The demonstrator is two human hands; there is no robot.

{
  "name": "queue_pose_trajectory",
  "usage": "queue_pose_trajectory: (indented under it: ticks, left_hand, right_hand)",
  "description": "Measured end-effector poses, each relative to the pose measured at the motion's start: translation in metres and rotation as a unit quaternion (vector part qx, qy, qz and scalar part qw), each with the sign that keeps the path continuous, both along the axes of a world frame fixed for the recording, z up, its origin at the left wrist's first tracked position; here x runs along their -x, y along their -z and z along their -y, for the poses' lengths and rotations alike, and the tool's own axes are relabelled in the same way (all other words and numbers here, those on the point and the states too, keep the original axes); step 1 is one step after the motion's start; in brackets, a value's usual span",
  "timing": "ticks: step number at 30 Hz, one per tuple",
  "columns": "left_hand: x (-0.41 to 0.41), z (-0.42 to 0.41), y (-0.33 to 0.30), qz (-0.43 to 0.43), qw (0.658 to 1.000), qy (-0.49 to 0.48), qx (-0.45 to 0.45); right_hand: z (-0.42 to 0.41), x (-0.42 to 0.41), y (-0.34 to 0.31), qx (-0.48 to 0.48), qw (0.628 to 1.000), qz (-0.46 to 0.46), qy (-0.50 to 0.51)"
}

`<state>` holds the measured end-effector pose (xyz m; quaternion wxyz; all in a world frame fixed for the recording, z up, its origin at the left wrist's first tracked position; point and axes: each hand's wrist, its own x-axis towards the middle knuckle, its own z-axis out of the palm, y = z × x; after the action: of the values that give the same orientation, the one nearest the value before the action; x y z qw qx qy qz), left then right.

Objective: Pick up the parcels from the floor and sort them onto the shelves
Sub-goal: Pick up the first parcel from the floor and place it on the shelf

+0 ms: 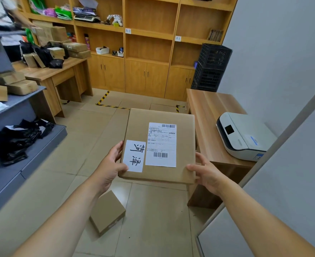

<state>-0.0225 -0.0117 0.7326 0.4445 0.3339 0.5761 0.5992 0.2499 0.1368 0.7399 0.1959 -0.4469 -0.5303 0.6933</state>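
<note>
Sitting at nine o'clock, a grey shelf unit (28,154) carries a heap of black plastic bags (17,140) on its lowest board and brown boxes (15,84) on the board above. Up at eleven o'clock a wooden surface (47,71) bears more boxes and black bags, with tall wooden shelves (151,30) running behind it toward twelve. Down at six o'clock a small cardboard parcel (107,212) lies on the tiled floor (153,219), partly hidden by the left forearm. Of the two hands, the left hand (110,166) grips the near left edge of a large flat cardboard box (160,145), thumb pressed onto a white label with handwritten characters (134,155). That box is held in the air at the centre, its top face up, with a printed shipping label (161,144) beside the handwritten one. The right hand (206,171) clasps the box's near right corner, fingers curled onto its top. At three o'clock a white printer (244,136) sits on a low wooden surface (208,112), and stacked black crates (210,67) stand at one o'clock.
</note>
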Motion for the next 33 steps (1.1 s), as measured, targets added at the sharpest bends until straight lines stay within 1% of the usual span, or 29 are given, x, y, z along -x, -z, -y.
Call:
queue_pose_trajectory:
  ticks: [6, 12, 22, 29, 33]
  left_hand:
    - [0.005, -0.002, -0.008, -0.015, 1.0, 0.0, -0.017]
    - [0.021, -0.006, -0.012, -0.016, 1.0, 0.003, -0.027]
    - [0.056, -0.03, 0.007, -0.021, 1.0, -0.004, -0.003]
    - [0.067, -0.074, 0.015, -0.029, 1.0, 0.006, 0.008]
    - [0.071, -0.111, 0.021, -0.035, 0.999, 0.007, 0.017]
  right_hand:
    - [0.001, 0.009, -0.011, -0.029, 0.999, -0.022, 0.025]
    - [0.0, 0.024, -0.015, -0.04, 0.998, -0.037, 0.028]
    - [-0.009, 0.055, 0.011, -0.022, 0.997, -0.038, 0.064]
    - [-0.046, 0.071, 0.018, -0.041, 0.995, -0.024, 0.089]
    - [-0.083, 0.086, 0.022, -0.082, 0.992, -0.024, 0.092]
